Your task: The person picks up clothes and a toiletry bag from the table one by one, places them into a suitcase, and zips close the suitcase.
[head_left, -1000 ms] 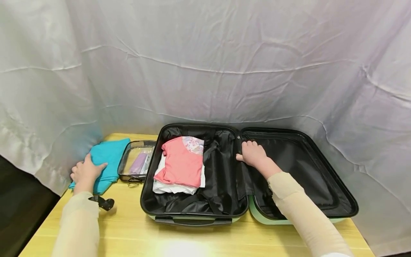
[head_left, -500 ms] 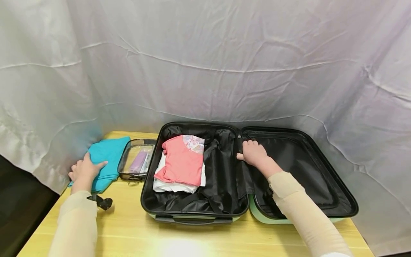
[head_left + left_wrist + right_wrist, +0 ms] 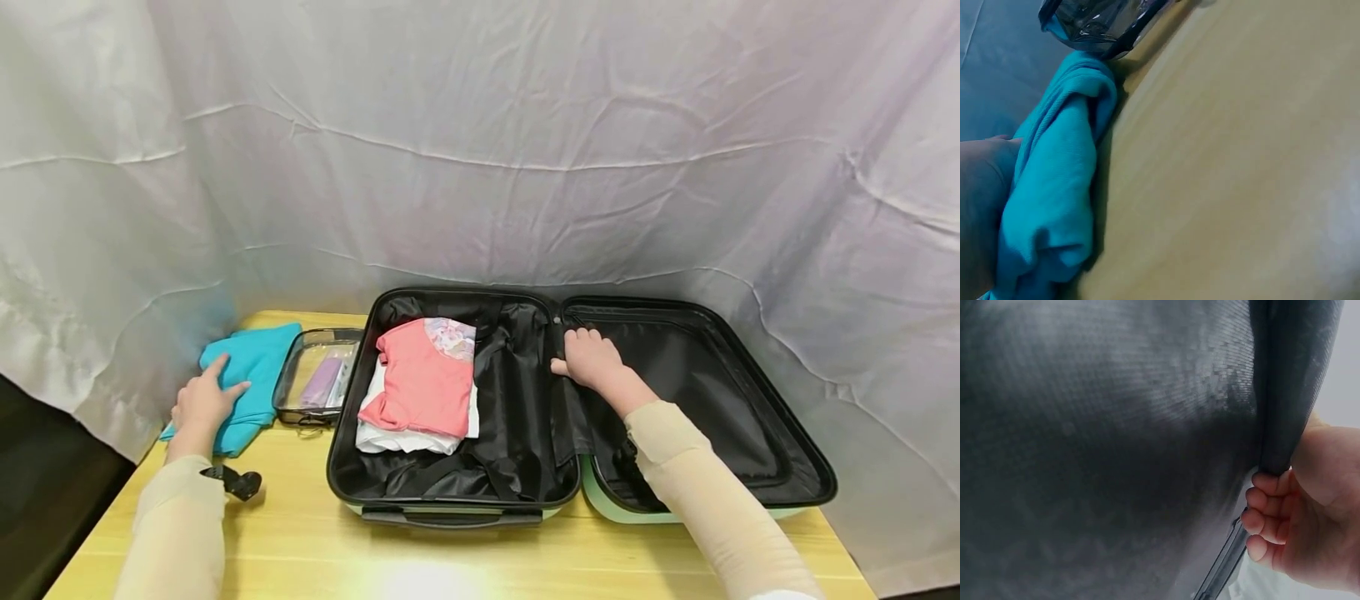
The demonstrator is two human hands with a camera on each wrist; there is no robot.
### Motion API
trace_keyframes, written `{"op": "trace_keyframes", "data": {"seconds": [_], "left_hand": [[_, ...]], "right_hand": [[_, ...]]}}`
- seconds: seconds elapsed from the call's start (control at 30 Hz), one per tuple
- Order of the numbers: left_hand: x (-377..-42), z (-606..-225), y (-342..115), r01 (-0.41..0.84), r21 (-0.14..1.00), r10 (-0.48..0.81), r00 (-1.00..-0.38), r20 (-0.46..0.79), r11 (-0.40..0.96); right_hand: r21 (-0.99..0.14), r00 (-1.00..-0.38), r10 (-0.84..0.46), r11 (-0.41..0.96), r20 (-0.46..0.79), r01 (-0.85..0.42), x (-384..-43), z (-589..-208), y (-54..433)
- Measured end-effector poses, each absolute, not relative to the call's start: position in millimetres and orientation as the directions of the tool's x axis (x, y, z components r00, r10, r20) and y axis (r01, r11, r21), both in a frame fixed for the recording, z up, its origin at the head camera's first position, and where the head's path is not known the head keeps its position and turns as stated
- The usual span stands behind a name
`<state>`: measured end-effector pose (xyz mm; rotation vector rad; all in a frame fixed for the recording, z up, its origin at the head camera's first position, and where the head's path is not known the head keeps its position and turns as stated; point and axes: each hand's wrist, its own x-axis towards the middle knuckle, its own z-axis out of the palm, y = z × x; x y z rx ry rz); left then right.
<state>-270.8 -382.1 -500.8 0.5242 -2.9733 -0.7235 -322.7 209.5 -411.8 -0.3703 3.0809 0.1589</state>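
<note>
In the head view a folded teal cloth garment (image 3: 258,358) lies on the table at the left. My left hand (image 3: 201,408) rests at its near left side, thumb spread and fingers loosely bent over the cloth. Beside the same garment (image 3: 1054,187), the left wrist view shows only part of that hand (image 3: 985,206). My right hand (image 3: 592,358) grips the edge of a black fabric divider (image 3: 570,417) at the middle of the open suitcase (image 3: 450,504). Curled fingers against the divider (image 3: 1116,456) show in the right wrist view. A folded coral shirt (image 3: 427,375) lies on white clothing (image 3: 408,440) in the suitcase's left half.
Between the teal garment and the suitcase stands a clear, black-edged pouch (image 3: 315,371) with a lilac item (image 3: 322,383) inside. The suitcase's right half (image 3: 697,400) lies open. Grey curtains (image 3: 480,150) hang behind and beside the wooden table (image 3: 300,533).
My left hand has shifted slightly towards me and to the right, its index finger now lifted more clear of the others. The right hand keeps its place on the divider.
</note>
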Motion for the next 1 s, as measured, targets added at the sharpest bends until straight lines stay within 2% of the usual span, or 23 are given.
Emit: {"op": "trace_keyframes", "data": {"seconds": [0.23,0.53,1.0], "left_hand": [[-270,-503,-384,-0.278,0.503,-0.3,-0.953,-0.039,0.818],[-268,-509,-378,-0.225,0.487,-0.319,-0.94,0.119,0.844],[-263,-499,-372,-0.203,0.547,-0.401,-0.876,0.27,0.812]], "right_hand": [[0.095,-0.97,-0.24,0.965,-0.047,-0.244,-323,-414,210],[0.089,-0.971,-0.234,0.967,-0.047,-0.237,-322,-411,209],[0.085,-0.972,-0.231,0.969,-0.042,-0.234,-319,-408,208]]}}
